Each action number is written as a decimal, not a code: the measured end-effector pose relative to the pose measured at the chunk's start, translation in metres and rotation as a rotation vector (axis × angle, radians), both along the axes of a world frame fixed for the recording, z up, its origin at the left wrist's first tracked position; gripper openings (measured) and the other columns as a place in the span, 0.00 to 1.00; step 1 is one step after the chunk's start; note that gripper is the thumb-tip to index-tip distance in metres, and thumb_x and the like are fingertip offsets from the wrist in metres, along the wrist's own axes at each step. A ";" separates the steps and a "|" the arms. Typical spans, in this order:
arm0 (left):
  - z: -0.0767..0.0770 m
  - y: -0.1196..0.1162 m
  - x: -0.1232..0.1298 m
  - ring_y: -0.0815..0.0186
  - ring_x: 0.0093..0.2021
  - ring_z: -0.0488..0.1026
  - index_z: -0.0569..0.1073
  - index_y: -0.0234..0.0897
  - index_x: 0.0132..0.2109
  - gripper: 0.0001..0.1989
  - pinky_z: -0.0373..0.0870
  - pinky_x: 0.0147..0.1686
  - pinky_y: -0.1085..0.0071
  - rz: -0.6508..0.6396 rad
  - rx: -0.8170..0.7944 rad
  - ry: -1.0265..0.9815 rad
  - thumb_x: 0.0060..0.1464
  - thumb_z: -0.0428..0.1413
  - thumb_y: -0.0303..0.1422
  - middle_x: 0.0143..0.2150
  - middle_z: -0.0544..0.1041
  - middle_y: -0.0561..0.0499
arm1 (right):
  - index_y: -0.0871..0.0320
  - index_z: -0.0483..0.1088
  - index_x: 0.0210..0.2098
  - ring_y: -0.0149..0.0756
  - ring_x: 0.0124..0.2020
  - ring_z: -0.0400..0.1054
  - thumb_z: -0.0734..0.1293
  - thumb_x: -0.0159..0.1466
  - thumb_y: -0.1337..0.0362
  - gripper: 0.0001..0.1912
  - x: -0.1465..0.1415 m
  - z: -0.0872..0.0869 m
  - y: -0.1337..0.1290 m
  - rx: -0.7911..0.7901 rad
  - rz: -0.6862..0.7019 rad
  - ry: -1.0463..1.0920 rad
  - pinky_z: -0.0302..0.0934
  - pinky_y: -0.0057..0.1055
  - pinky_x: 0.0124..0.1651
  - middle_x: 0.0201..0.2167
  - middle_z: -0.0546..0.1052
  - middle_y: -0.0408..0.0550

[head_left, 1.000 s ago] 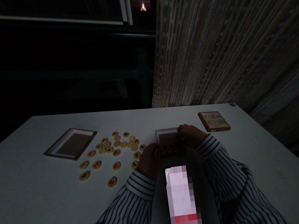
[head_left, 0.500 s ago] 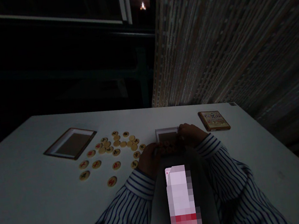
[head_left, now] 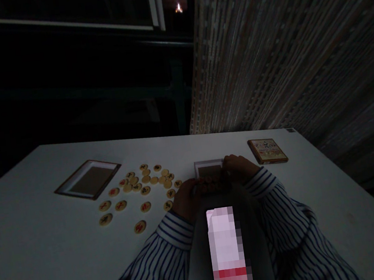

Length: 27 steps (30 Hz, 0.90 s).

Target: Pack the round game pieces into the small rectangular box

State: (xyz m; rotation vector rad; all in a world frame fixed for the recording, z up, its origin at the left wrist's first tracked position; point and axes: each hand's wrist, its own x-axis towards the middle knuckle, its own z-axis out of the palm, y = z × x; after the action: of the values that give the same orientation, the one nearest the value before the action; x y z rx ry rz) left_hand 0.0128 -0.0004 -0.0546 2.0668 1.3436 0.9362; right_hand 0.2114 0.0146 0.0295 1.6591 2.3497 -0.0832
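The left hand (head_left: 185,201) is at the near left side of a small open box (head_left: 211,171), and the right hand (head_left: 239,168) is at its right side. Shadow hides the fingertips; whether either hand is wide, narrow or gripping cannot be determined. The open box lies between the hands, with a pale rim and a darker floor; boxed discs (head_left: 210,186) are grouped at its near end, their markings illegible. Loose round discs (head_left: 145,190) lie on the white table (head_left: 50,250), to the left of the left hand. Some bear single red characters, others single black characters, and several show a plain face; the characters are too small to read reliably. Farther left is a shallow open tray (head_left: 89,180) with a brown edge, a pale inner border and a brownish floor. Beyond and to the right of the right hand lies a flat case (head_left: 267,151); its cover carries dark character-like marks above finer print, none legible. Nearer the wearer than both hands, a lit screen (head_left: 225,245) is pixelated, with a red band across it.
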 end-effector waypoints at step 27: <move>-0.001 -0.001 0.001 0.63 0.45 0.68 0.70 0.35 0.43 0.14 0.66 0.45 0.64 0.016 -0.004 0.002 0.51 0.48 0.34 0.43 0.73 0.46 | 0.55 0.70 0.38 0.39 0.42 0.62 0.59 0.55 0.63 0.13 0.001 -0.001 0.000 0.003 -0.013 0.025 0.55 0.31 0.38 0.40 0.68 0.52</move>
State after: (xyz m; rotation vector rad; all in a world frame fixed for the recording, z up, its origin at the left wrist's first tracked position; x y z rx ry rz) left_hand 0.0134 -0.0011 -0.0554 2.0574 1.3638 0.9375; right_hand 0.2128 0.0143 0.0282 1.6848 2.3583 -0.1034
